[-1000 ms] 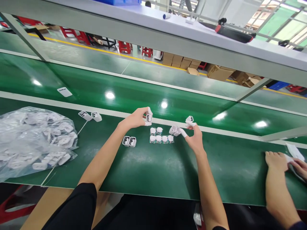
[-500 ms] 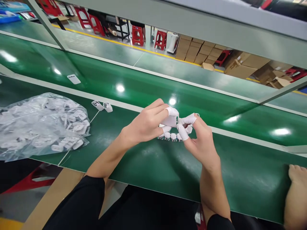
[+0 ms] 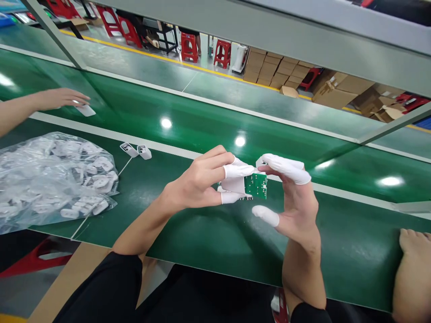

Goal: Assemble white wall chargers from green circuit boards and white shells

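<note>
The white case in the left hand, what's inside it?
A green circuit board sticks out of the white case; anything deeper inside can't be seen because the case covers it.

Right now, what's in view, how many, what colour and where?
Casing: 1, white, centre
Circuit board: 1, green, protruding from casing
Bench: 1, green, below
Plastic bag: 1, clear, left
Other casings: 3 visible, white, two near bag, one beyond board
Others' hands: 2, left and right edges
Flat piece: 1, white, upper left
Stools: several, red, background
Boxes: many, brown, background
Left hand: 1, white-tipped, holding casing
Right hand: 1, white-tipped, open beside board
</note>
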Tool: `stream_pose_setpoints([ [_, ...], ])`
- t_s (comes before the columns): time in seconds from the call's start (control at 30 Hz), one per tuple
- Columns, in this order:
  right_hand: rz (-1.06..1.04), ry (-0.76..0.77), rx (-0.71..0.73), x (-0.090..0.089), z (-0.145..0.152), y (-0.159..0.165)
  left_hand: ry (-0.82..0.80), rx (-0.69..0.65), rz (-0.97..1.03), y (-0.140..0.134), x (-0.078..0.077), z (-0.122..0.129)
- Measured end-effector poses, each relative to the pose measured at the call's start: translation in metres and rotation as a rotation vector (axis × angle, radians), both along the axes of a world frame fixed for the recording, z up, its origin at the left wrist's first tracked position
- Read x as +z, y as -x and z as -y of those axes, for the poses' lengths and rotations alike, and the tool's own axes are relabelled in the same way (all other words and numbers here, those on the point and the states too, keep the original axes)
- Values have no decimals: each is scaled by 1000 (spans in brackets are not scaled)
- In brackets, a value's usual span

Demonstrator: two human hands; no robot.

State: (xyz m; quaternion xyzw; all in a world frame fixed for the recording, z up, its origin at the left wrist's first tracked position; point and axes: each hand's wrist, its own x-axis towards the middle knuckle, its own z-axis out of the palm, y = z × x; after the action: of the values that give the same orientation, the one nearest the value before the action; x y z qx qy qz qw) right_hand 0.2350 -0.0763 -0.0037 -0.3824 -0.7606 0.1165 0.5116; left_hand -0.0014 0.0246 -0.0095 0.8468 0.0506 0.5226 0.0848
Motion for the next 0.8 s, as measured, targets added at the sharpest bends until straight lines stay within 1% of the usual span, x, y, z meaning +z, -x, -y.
stream_pose_setpoints([
  [0.07, -1, -56, 16, -3, 0, 1, 64, -57, 23, -1, -1, 1],
  [0.13, -42, -131, 2, -3, 3, 0, 141, -98, 33, 0, -3, 1],
  [0.27, -140, -255, -39, 0, 10, -3, 240, -121, 45, 3, -7, -2],
  [0.33, -140, -250, -64, 0, 13, -2, 260, -129, 43, 4, -6, -2],
  [0.47, -95, -173, -80, -1, 16, 5, 219, -151, 28, 6, -5, -1],
  [0.57, -82, -183, -91, -2, 17, 9, 204, -144, 12, 6, -4, -1],
  [0.67, -75, -196, -86, 0, 18, 11, 206, -150, 12, 6, -2, -1],
  [0.8, -73, -135, -63, 1, 19, 11, 217, -162, 8, 6, 0, -1],
])
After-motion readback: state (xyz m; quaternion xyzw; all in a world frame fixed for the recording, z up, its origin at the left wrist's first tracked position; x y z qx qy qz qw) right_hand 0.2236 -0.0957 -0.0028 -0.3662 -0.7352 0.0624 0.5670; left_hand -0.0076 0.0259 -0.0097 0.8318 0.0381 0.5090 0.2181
